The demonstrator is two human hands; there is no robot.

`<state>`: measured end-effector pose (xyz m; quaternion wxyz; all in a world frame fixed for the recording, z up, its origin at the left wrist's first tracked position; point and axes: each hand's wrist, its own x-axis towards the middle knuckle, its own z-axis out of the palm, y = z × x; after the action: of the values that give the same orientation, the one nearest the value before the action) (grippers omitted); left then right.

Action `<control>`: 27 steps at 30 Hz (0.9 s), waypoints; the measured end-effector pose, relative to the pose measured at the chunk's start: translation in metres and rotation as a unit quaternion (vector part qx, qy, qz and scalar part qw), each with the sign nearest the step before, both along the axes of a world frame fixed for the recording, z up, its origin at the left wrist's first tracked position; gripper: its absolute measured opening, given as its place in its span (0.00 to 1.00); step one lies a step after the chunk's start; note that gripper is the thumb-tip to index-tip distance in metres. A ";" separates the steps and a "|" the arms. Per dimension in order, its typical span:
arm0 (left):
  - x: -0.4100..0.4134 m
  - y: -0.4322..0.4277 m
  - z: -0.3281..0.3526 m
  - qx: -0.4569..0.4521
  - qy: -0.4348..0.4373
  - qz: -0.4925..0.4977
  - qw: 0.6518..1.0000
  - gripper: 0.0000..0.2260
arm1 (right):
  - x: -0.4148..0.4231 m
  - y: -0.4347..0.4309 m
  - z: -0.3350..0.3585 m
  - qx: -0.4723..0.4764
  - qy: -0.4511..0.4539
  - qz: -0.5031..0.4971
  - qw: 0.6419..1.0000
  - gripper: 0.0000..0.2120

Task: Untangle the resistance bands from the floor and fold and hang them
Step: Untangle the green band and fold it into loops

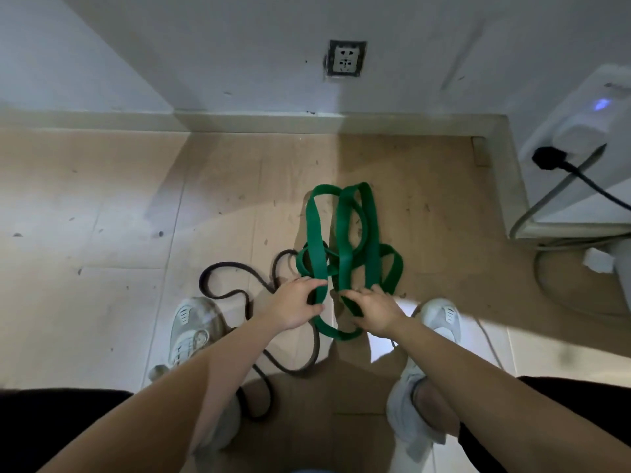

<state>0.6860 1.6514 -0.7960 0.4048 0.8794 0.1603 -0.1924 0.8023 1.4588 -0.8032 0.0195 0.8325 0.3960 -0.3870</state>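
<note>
A wide green resistance band [345, 233] lies in tangled loops on the wooden floor in front of me. My left hand [296, 306] grips one green strand near its lower end. My right hand [372, 310] grips another green strand just to the right, and a loop of the band sags between the two hands. A thin dark band [235, 295] snakes over the floor to the left, passes under my left arm and runs back between my feet. It meets the green tangle at the left side.
My two light shoes [191, 329] [440, 319] stand either side of the bands. A wall with a socket [345, 59] is ahead. A white appliance [587, 138] with a black plug [549, 158] and cables stands at the right.
</note>
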 end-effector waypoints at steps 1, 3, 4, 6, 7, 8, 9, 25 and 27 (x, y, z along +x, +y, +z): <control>-0.001 -0.002 0.001 -0.038 -0.002 0.022 0.999 0.24 | 0.000 -0.001 0.000 0.005 -0.003 -0.003 1.000 0.33; 0.000 -0.005 0.004 -0.116 0.000 0.100 0.988 0.20 | 0.002 -0.003 0.000 0.006 0.002 -0.020 1.000 0.31; 0.001 -0.006 0.009 -0.141 -0.008 0.145 0.979 0.17 | 0.003 -0.003 0.001 0.003 0.008 -0.031 0.999 0.30; 0.004 -0.005 0.025 -0.178 -0.038 0.228 0.957 0.11 | 0.006 -0.003 0.008 -0.001 0.033 -0.050 0.998 0.28; 0.007 -0.002 0.035 -0.201 -0.053 0.263 0.942 0.11 | 0.008 -0.002 0.013 -0.003 0.047 -0.058 0.997 0.26; 0.009 0.002 0.046 -0.213 -0.061 0.286 0.932 0.12 | 0.011 -0.002 0.017 -0.007 0.057 -0.065 0.996 0.24; 0.011 0.007 0.057 -0.214 -0.065 0.299 0.928 0.14 | 0.013 -0.001 0.022 -0.014 0.062 -0.068 0.996 0.21; 0.036 0.092 0.225 -0.021 -0.153 0.188 0.970 0.20 | 0.065 0.066 0.220 0.169 -0.097 -0.042 0.980 0.15; 0.041 0.089 0.256 -0.061 -0.187 0.131 0.972 0.17 | 0.067 0.077 0.250 0.204 -0.128 -0.045 0.969 0.23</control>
<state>0.7269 1.7404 -0.5399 0.5023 0.8447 0.1840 0.0207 0.8696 1.5359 -0.5532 -0.1179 0.8784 0.4231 -0.1887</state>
